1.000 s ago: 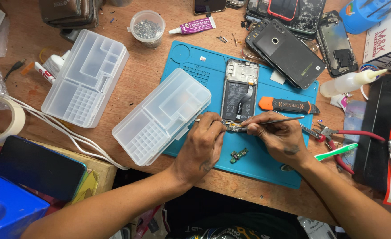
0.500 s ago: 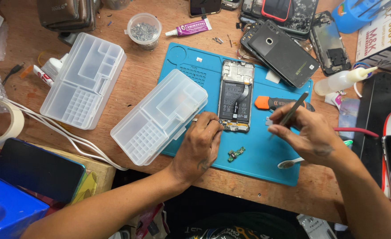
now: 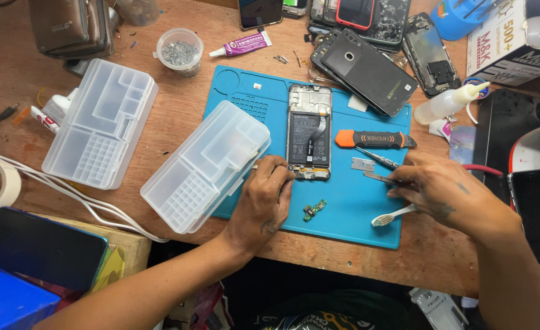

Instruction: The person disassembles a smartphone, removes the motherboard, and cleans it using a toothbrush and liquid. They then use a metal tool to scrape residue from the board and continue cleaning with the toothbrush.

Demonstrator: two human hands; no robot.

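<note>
From the head camera, an opened phone (image 3: 309,131) with its battery showing lay upright near the middle of a blue work mat (image 3: 349,208). The left hand (image 3: 262,198) rested at the phone's seven o'clock, fingers curled and their tips pressed to the phone's lower left corner. The right hand (image 3: 442,190) sat at the phone's four o'clock, well apart from it, fingers pinched on slim metal tweezers (image 3: 375,177) whose tips pointed toward ten o'clock. Just below that hand lay a white toothbrush (image 3: 392,216), and at its eleven o'clock an orange-handled screwdriver (image 3: 374,139). A small green circuit board (image 3: 314,211) lay on the mat at the phone's six o'clock. At the phone's nine o'clock a clear compartment box (image 3: 206,165) overlapped the mat's left edge; a second clear box (image 3: 102,122) sat farther left on the wooden bench.
</note>
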